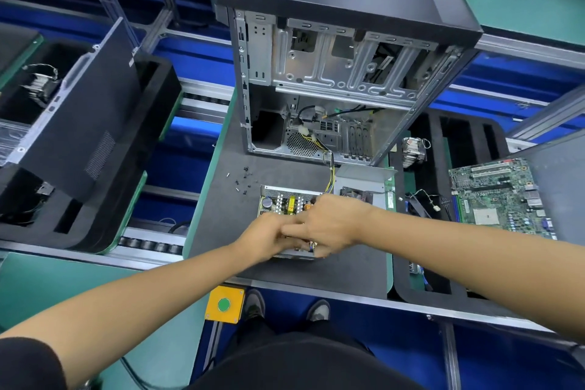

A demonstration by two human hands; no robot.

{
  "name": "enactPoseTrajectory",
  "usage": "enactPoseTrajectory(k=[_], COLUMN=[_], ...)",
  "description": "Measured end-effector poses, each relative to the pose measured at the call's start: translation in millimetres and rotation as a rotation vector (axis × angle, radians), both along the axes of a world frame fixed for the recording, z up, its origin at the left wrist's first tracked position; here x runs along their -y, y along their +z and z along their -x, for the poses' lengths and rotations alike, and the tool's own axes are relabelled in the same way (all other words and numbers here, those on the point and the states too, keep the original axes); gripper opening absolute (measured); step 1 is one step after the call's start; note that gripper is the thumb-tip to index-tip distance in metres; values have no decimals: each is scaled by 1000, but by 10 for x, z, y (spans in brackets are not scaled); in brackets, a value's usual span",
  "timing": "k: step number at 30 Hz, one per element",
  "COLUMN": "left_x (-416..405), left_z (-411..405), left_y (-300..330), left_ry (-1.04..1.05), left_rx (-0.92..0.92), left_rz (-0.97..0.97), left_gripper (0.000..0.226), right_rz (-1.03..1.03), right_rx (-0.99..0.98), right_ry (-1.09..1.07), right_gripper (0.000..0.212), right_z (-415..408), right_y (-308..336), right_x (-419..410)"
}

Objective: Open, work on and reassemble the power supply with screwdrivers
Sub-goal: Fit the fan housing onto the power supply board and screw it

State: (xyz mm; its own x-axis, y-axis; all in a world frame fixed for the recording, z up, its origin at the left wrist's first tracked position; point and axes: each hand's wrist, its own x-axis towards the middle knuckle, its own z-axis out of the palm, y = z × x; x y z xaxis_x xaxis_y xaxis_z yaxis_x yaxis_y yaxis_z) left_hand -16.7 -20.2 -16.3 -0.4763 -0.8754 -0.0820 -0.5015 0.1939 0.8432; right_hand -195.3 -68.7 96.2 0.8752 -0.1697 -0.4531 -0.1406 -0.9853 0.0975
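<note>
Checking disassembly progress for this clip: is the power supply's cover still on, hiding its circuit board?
No, the power supply lies open on the mat, its capacitors and coils exposed beyond both hands, with its grey cover set beside it.

The power supply [286, 204] lies flat and open on the dark mat, its lid off so the circuit board shows with capacitors, a yellow transformer and silver heat sinks. Its near half is hidden beneath both hands, which meet over it; the exposed part extends beyond the fingers. Yellow and black wires [330, 168] run from its far right corner, past the right hand
</note>
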Motion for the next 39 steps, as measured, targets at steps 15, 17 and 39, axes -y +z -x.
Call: enactPoseTrajectory(k=[15,17,39], left_x=[-20,-19,-11], left_z=[0,-12,-5], left_y=[-39,-45,-107], left_ry=[-47,-42,-211], left_rx=[0,8,369], left_rz=[68,65,127], left_gripper=[22,17,18], right_rz=[44,37,5], right_rx=[20,29,-2], right_ry=[3,69,307], right_gripper=[29,26,28], right_z=[-23,-8,-42], right_y=[-49,-18,-43], right_x=[-40,5,40])
